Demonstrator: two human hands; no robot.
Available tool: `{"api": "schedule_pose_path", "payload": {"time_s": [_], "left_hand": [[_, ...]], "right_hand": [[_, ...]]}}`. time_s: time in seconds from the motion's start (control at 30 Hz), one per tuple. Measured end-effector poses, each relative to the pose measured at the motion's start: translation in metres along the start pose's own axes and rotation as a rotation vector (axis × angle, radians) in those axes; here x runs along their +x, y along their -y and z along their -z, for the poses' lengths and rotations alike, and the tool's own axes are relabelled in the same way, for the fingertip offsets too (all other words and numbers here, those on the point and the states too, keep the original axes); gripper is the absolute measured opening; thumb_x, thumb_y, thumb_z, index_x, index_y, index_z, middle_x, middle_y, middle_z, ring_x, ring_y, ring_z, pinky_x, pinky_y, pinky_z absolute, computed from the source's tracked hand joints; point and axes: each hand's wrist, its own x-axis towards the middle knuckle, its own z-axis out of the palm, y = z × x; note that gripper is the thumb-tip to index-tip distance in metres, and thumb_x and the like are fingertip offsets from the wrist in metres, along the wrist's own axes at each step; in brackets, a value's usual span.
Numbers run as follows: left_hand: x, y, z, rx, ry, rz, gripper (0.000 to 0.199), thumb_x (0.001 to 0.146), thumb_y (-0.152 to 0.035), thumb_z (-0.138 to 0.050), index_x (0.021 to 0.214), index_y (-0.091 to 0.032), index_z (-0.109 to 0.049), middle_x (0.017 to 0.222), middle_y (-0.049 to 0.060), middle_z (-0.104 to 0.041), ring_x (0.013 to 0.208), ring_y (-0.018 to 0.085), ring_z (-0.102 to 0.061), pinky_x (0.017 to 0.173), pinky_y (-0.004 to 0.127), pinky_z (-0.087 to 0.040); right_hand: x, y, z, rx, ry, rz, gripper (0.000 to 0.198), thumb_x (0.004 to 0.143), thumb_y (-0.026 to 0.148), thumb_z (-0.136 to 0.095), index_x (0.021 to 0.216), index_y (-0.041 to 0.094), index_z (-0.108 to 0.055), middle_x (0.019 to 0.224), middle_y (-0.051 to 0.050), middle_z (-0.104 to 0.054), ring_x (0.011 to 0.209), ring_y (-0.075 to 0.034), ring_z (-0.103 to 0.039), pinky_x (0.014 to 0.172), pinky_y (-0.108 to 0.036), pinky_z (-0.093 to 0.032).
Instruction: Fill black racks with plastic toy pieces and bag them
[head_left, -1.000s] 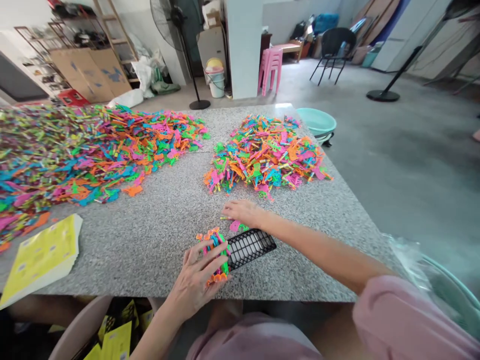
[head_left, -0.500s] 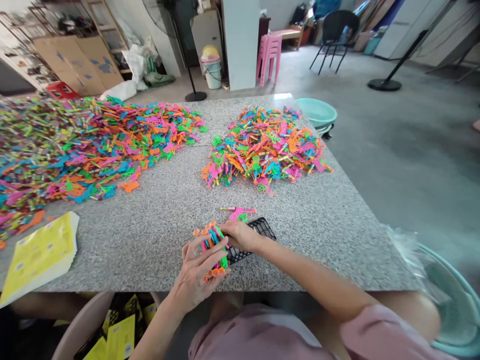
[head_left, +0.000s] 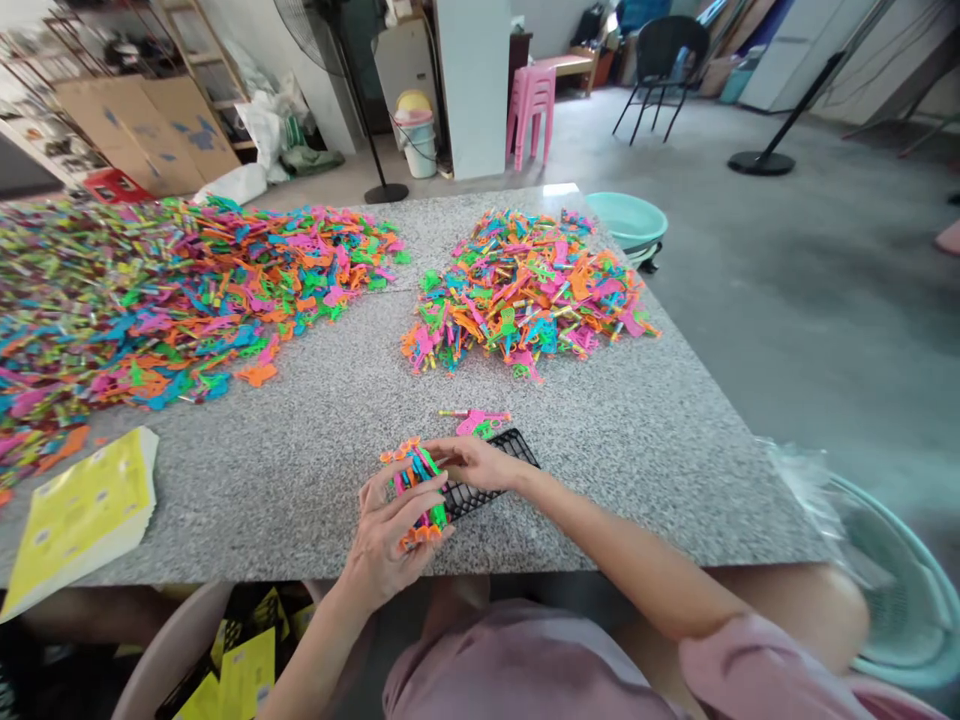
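Note:
My left hand [head_left: 390, 520] is wrapped around a row of small plastic toy guns [head_left: 420, 490] in pink, blue, green and orange, standing side by side at the left end of a black plastic grid tray [head_left: 480, 493]. Orange tips stick out at both ends of the row. My right hand [head_left: 476, 465] reaches over the tray, its fingers bent against the row's right side; what they pinch is hidden. Just beyond the tray lie a pink toy gun [head_left: 474, 421] with a yellow-tipped stick and a green piece [head_left: 486, 430].
A heap of coloured toy guns [head_left: 525, 300] lies ahead, and a larger heap [head_left: 187, 300] spreads left. Yellow printed cards [head_left: 86, 505] are stacked at the table's left front. A tub [head_left: 176, 650] with yellow cards stands below. Teal basins [head_left: 626, 220] flank the table's right side.
My hands stay at the tray, with the right fingers slightly shifted along the row and the thumb now showing. The row has tilted a little; the whole view has shifted slightly.

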Motion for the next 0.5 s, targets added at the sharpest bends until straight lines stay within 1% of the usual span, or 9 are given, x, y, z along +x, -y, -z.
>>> {"api": "schedule_pose_path", "payload": {"time_s": [0.07, 0.1, 0.17, 0.2, 0.23, 0.3, 0.37, 0.43, 0.5], "left_hand": [[-0.005, -0.002, -0.008, -0.029, -0.129, 0.061, 0.043, 0.081, -0.025, -0.072, 0.121, -0.026, -0.055, 0.135, 0.009, -0.058, 0.129, 0.033, -0.047, 0.101, 0.052, -0.043], [-0.008, -0.003, -0.013, -0.044, -0.225, 0.115, 0.057, 0.079, -0.026, -0.074, 0.130, -0.026, -0.048, 0.145, 0.011, -0.047, 0.133, 0.035, -0.044, 0.104, 0.054, -0.042], [-0.015, -0.003, -0.024, -0.075, -0.396, 0.243, 0.088, 0.075, -0.037, -0.077, 0.147, -0.023, -0.027, 0.157, 0.017, -0.025, 0.141, 0.041, -0.030, 0.109, 0.061, -0.037], [-0.019, -0.003, -0.031, -0.110, -0.423, 0.311, 0.101, 0.074, -0.045, -0.077, 0.151, -0.022, -0.015, 0.159, 0.019, -0.018, 0.144, 0.042, -0.023, 0.109, 0.064, -0.035], [-0.022, -0.003, -0.037, -0.160, -0.409, 0.376, 0.108, 0.074, -0.052, -0.075, 0.153, -0.021, -0.007, 0.159, 0.021, -0.015, 0.145, 0.042, -0.020, 0.109, 0.065, -0.036], [-0.028, -0.002, -0.047, -0.281, -0.313, 0.477, 0.113, 0.076, -0.060, -0.069, 0.154, -0.020, 0.002, 0.158, 0.024, -0.018, 0.143, 0.040, -0.028, 0.103, 0.061, -0.045], [-0.032, -0.001, -0.054, -0.357, -0.244, 0.533, 0.109, 0.079, -0.059, -0.067, 0.154, -0.021, 0.002, 0.156, 0.025, -0.025, 0.137, 0.037, -0.042, 0.098, 0.055, -0.051], [-0.032, -0.002, -0.057, -0.357, -0.239, 0.546, 0.103, 0.080, -0.054, -0.068, 0.154, -0.022, -0.003, 0.153, 0.023, -0.033, 0.131, 0.036, -0.049, 0.096, 0.052, -0.053], [-0.029, -0.002, -0.057, -0.365, -0.242, 0.543, 0.099, 0.081, -0.049, -0.068, 0.153, -0.023, -0.005, 0.150, 0.021, -0.039, 0.130, 0.035, -0.051, 0.096, 0.052, -0.053]], "right_hand": [[0.003, 0.000, -0.001, 0.162, 0.004, -0.060, 0.031, 0.085, 0.010, -0.053, 0.114, 0.017, -0.063, 0.107, -0.004, -0.072, 0.105, -0.016, -0.065, 0.098, -0.034, -0.047], [0.006, -0.001, -0.004, 0.205, -0.052, -0.095, 0.027, 0.085, 0.012, -0.054, 0.110, 0.017, -0.065, 0.105, -0.004, -0.072, 0.104, -0.016, -0.065, 0.097, -0.034, -0.048], [0.011, -0.003, -0.013, 0.237, -0.270, -0.139, 0.021, 0.088, 0.015, -0.052, 0.106, 0.017, -0.064, 0.105, -0.005, -0.071, 0.105, -0.016, -0.065, 0.095, -0.032, -0.049], [0.016, -0.004, -0.019, 0.238, -0.394, -0.141, 0.019, 0.091, 0.018, -0.050, 0.105, 0.017, -0.063, 0.106, -0.006, -0.070, 0.105, -0.016, -0.064, 0.094, -0.032, -0.049], [0.020, -0.005, -0.025, 0.234, -0.506, -0.132, 0.019, 0.093, 0.021, -0.047, 0.105, 0.017, -0.061, 0.106, -0.007, -0.070, 0.105, -0.016, -0.064, 0.093, -0.031, -0.049], [0.031, -0.006, -0.035, 0.228, -0.659, -0.112, 0.022, 0.097, 0.027, -0.039, 0.102, 0.017, -0.058, 0.103, -0.008, -0.068, 0.102, -0.015, -0.064, 0.091, -0.028, -0.049], [0.041, -0.006, -0.044, 0.247, -0.724, -0.124, 0.026, 0.099, 0.031, -0.033, 0.098, 0.018, -0.055, 0.097, -0.008, -0.067, 0.094, -0.015, -0.065, 0.085, -0.027, -0.051], [0.048, -0.008, -0.052, 0.276, -0.773, -0.167, 0.028, 0.100, 0.032, -0.029, 0.094, 0.018, -0.053, 0.090, -0.007, -0.065, 0.085, -0.015, -0.065, 0.079, -0.026, -0.052], [0.051, -0.011, -0.060, 0.280, -0.838, -0.212, 0.027, 0.100, 0.031, -0.027, 0.091, 0.020, -0.050, 0.084, -0.005, -0.062, 0.080, -0.015, -0.063, 0.076, -0.026, -0.052]]}}
